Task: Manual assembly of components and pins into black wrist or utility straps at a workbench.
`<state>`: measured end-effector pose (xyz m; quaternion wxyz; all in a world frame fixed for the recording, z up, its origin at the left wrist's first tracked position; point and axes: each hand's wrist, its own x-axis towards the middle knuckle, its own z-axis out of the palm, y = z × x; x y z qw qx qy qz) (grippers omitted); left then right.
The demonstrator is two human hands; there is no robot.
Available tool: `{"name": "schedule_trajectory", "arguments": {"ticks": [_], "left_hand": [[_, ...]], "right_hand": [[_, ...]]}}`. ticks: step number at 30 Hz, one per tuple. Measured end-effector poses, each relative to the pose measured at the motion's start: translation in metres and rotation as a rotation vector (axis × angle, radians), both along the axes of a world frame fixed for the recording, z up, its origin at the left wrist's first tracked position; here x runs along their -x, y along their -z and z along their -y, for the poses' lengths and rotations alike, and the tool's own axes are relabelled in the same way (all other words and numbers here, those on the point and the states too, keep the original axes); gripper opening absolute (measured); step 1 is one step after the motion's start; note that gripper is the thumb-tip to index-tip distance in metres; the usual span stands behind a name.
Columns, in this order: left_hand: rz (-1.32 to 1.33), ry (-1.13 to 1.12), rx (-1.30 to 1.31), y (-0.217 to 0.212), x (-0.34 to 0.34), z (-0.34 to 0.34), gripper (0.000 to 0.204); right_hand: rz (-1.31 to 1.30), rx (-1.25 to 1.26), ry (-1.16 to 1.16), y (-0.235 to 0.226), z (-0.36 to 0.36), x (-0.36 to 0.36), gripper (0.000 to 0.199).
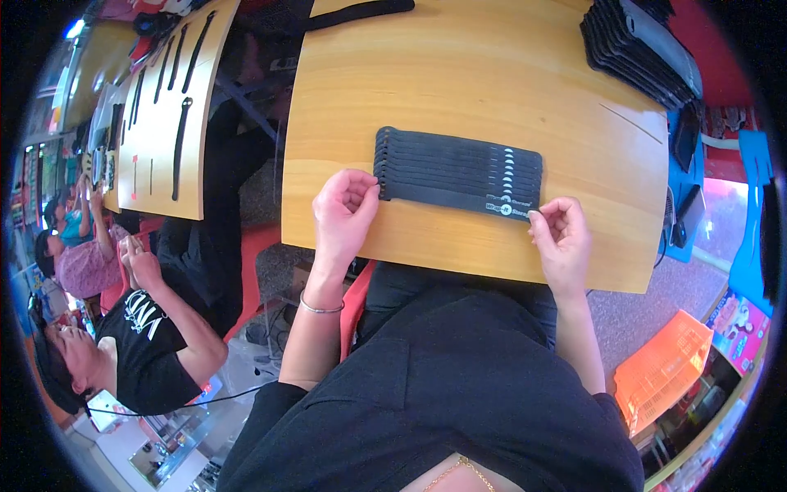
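Note:
Several black fabric straps [451, 168] lie overlapped like steps on the wooden table in front of me. Their rounded ends with small slots line up at the left, and pale printed marks run down near their right ends. My left hand [346, 211] is closed, thumb and forefinger pinching at the left end of the nearest strap. At that strap's right corner, my right hand [561, 238] pinches with thumb and finger, the other fingers curled. The nearest strap lies flat along the front of the row.
A tall stack of black straps [635, 53] stands at the table's far right corner. One black strap [361, 14] lies at the far left edge. An orange crate [664, 369] stands low at the right. Left, a person [147, 336] sits by another table [164, 156] with straps.

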<state>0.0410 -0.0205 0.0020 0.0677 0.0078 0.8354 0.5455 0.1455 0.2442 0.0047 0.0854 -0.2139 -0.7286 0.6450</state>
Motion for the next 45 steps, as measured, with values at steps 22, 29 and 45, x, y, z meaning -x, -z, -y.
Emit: {"name": "schedule_trajectory", "arguments": {"ticks": [22,29,45], "left_hand": [[0.018,-0.020,0.006,-0.0026,-0.0013,-0.0046,0.008],[0.017,-0.020,0.012,0.0019,-0.0017,-0.0027,0.008],[0.002,-0.023,0.023,0.0017,-0.0023,-0.0048,0.008]], "right_hand": [[0.089,-0.212,0.053,-0.0005,0.0049,0.0073,0.017],[0.105,-0.215,0.060,-0.0011,0.0054,0.0085,0.017],[0.061,-0.270,0.038,0.0027,0.0052,0.0091,0.016]]}}
